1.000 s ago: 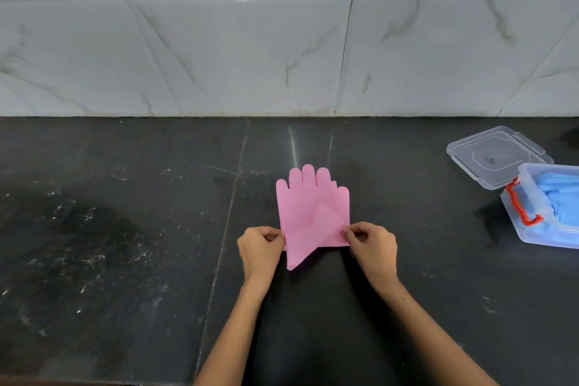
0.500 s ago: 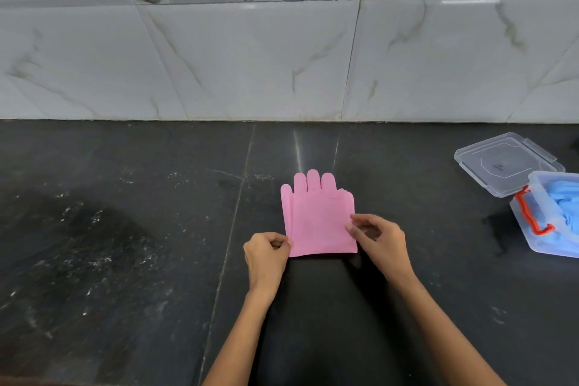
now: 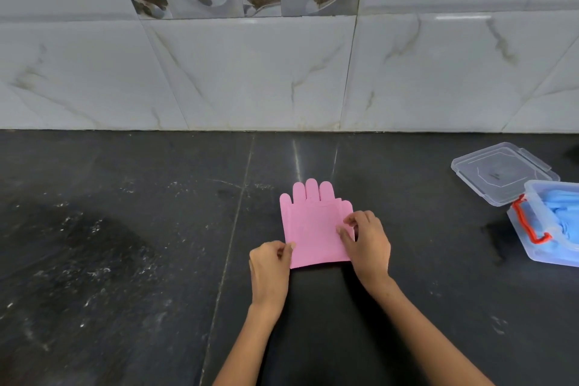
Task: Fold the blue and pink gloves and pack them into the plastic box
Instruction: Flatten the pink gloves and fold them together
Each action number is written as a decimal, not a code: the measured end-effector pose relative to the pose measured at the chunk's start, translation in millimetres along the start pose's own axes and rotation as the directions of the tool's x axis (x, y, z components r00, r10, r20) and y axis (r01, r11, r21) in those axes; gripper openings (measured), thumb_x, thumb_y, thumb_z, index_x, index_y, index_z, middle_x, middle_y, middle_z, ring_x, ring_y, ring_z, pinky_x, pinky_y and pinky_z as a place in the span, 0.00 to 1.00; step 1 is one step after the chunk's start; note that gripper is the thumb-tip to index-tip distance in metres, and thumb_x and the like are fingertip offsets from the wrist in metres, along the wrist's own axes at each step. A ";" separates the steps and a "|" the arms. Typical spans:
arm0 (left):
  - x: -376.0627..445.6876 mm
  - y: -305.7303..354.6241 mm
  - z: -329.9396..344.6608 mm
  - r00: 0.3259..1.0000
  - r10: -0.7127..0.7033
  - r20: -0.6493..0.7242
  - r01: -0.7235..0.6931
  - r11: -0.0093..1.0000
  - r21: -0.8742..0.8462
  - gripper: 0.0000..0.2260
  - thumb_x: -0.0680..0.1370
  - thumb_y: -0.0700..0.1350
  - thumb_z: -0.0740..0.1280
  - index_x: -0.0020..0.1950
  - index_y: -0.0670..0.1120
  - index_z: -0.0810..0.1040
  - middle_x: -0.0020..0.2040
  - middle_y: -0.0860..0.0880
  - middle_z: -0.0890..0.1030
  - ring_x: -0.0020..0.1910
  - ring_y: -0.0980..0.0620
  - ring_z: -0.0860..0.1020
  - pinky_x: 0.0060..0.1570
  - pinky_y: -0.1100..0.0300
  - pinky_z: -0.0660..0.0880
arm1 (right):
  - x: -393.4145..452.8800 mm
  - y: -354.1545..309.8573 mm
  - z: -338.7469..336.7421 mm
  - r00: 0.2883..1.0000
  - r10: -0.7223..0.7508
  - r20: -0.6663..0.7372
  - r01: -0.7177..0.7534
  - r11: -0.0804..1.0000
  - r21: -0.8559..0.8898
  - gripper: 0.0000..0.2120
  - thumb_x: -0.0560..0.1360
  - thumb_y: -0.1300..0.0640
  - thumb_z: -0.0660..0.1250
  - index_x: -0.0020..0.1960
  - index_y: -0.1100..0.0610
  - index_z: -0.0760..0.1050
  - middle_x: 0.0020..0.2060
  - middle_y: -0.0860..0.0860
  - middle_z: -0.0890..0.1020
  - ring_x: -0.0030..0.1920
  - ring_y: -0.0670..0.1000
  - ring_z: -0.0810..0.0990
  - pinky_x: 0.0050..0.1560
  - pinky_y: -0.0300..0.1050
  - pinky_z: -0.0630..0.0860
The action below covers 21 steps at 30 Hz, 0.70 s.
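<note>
now both hands, left hand (image 3: 270, 263), right hand (image 3: 367, 240), pinching pink glove (image 3: 313, 229)

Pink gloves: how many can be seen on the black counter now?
1. The pink glove lies flat near the counter's middle, held at its edges by the left hand and right hand. A second one may be hidden beneath it.

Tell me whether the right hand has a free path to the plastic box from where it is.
Probably yes. The right hand pinches the pink glove, and only bare counter lies between it and the open box on the right.
</note>
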<state>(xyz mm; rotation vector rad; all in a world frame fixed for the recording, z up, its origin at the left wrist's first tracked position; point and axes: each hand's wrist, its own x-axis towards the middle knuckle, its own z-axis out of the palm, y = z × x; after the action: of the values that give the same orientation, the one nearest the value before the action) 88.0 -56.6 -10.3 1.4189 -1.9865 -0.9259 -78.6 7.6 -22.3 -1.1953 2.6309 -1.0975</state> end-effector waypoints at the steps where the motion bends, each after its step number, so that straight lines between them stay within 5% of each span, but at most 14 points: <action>1: 1.1 0.2 0.4 1.000 -0.002 0.002 0.002 1.000 0.019 0.20 0.76 0.44 0.69 0.28 0.36 0.72 0.23 0.46 0.70 0.24 0.51 0.64 0.27 0.57 0.64 | -2.5 -1.1 -0.7 0.994 -0.104 -0.021 0.103 0.994 -0.049 0.06 0.71 0.57 0.71 0.47 0.55 0.76 0.45 0.49 0.78 0.44 0.51 0.77 0.37 0.43 0.73; 3: 3.6 1.2 0.8 1.000 -0.023 0.004 0.023 0.999 0.047 0.16 0.76 0.42 0.69 0.30 0.36 0.76 0.26 0.42 0.76 0.26 0.51 0.70 0.29 0.54 0.70 | -9.9 -2.6 -3.9 0.942 -0.334 0.033 0.335 0.941 -0.047 0.10 0.69 0.54 0.74 0.48 0.56 0.79 0.48 0.50 0.80 0.47 0.52 0.78 0.44 0.46 0.76; 5: 6.6 0.8 -0.3 0.999 -0.039 0.013 0.038 0.998 0.050 0.15 0.76 0.42 0.69 0.31 0.36 0.77 0.28 0.40 0.78 0.26 0.52 0.70 0.30 0.54 0.70 | -20.2 -1.1 -7.0 0.810 -0.548 0.208 0.567 0.823 -0.037 0.17 0.65 0.47 0.76 0.50 0.54 0.80 0.49 0.49 0.82 0.49 0.51 0.80 0.51 0.46 0.76; 7: 9.6 0.3 -1.2 0.998 -0.053 0.034 0.052 0.998 0.045 0.14 0.76 0.42 0.69 0.32 0.36 0.78 0.29 0.40 0.79 0.26 0.48 0.73 0.32 0.54 0.73 | -28.4 0.5 -5.9 0.710 -0.627 0.320 0.682 0.725 -0.095 0.18 0.64 0.47 0.76 0.51 0.51 0.81 0.48 0.47 0.83 0.49 0.49 0.81 0.53 0.44 0.76; 11: 9.7 5.1 -6.9 0.990 -0.107 0.090 0.105 0.994 0.024 0.13 0.75 0.42 0.70 0.31 0.39 0.80 0.25 0.45 0.80 0.28 0.49 0.79 0.33 0.60 0.78 | -25.0 -4.4 -7.4 0.743 -0.605 0.287 0.645 0.761 -0.067 0.12 0.63 0.60 0.78 0.45 0.50 0.83 0.41 0.46 0.84 0.43 0.48 0.82 0.50 0.42 0.77; 15: -1.2 19.2 -12.7 0.875 -0.228 0.428 0.258 0.966 -0.013 0.10 0.75 0.42 0.70 0.35 0.39 0.81 0.29 0.44 0.83 0.27 0.50 0.82 0.25 0.64 0.75 | -2.8 20.0 -39.1 0.683 -0.589 0.431 0.622 0.779 0.078 0.13 0.64 0.65 0.72 0.41 0.48 0.84 0.41 0.43 0.84 0.48 0.48 0.81 0.54 0.44 0.71; 18: -16.5 37.1 -10.4 0.803 -0.121 0.584 0.128 0.991 0.029 0.13 0.75 0.48 0.69 0.33 0.43 0.80 0.27 0.48 0.82 0.22 0.54 0.80 0.21 0.68 0.69 | 19.4 53.3 -80.5 0.676 -0.517 0.525 0.577 0.814 0.059 0.17 0.59 0.68 0.72 0.37 0.47 0.83 0.38 0.38 0.84 0.48 0.44 0.79 0.52 0.43 0.72; 21: -27.9 58.4 8.4 0.881 0.123 0.458 -0.118 0.992 -0.041 0.13 0.75 0.52 0.69 0.35 0.44 0.80 0.30 0.50 0.82 0.23 0.58 0.76 0.29 0.68 0.72 | 35.0 74.7 -105.6 0.668 -0.416 0.617 0.524 0.852 0.007 0.20 0.60 0.72 0.68 0.36 0.47 0.84 0.38 0.37 0.84 0.48 0.46 0.79 0.53 0.37 0.72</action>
<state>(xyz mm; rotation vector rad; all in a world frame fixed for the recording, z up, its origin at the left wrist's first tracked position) 56.0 -15.6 29.2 1.1215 -2.3710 -1.3083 -184.4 79.2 18.2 -1.9516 1.9826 -0.3826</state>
